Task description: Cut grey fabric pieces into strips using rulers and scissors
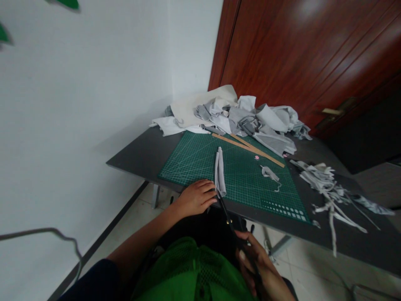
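Observation:
A folded strip of light grey fabric (221,171) lies lengthwise on the green cutting mat (191,159), its near end close to the table's front edge. My left hand (199,197) rests at the mat's front edge with its fingers stretched out, the tips touching or just beside the strip's near end. Its thumb is hidden. In my right hand (257,261), closed round the handles, is a pair of black scissors (229,221). The blades point up and away from me, and their tips meet the near end of the strip.
Two thin wooden strips (247,147) cross on the mat, near a small fabric scrap (270,173). Behind them is a heap of white and grey fabric (225,113). Cut fabric strips (326,184) lie on the dark table (134,154) at right. A white wall (94,83) stands left.

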